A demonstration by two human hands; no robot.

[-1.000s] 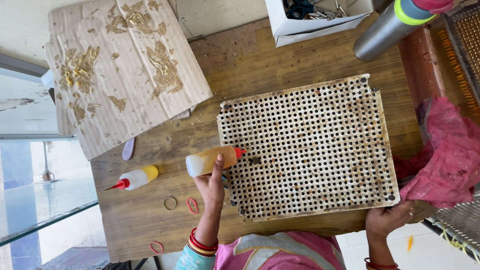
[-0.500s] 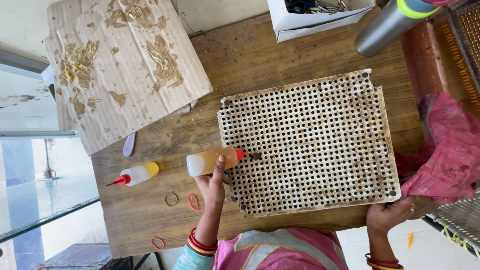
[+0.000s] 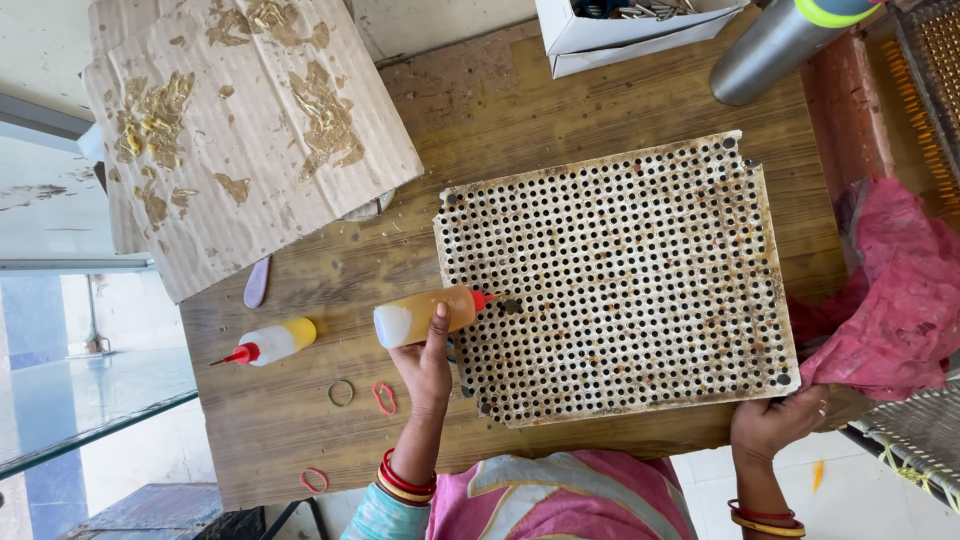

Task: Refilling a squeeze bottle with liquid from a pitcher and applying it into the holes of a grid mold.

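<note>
My left hand point(image 3: 424, 366) is shut on a squeeze bottle of amber liquid point(image 3: 420, 316) lying sideways. The bottle's red tip touches the left edge of a perforated metal tray point(image 3: 620, 280), a stained plate full of small round holes that lies flat on the wooden table point(image 3: 300, 420). My right hand point(image 3: 775, 422) grips the tray's near right corner at the table edge.
A second squeeze bottle with a yellow end and red tip point(image 3: 268, 343) lies to the left, with rubber bands point(image 3: 341, 393) near it. Glue-smeared cardboard point(image 3: 240, 130) covers the far left. At the back stand a white box point(image 3: 630, 30) and a metal flask point(image 3: 780, 45). Pink cloth point(image 3: 890, 300) lies at the right.
Almost nothing differs. The bottle's tip stays at the tray's left edge, and my right hand has closed in slightly on the tray's corner.
</note>
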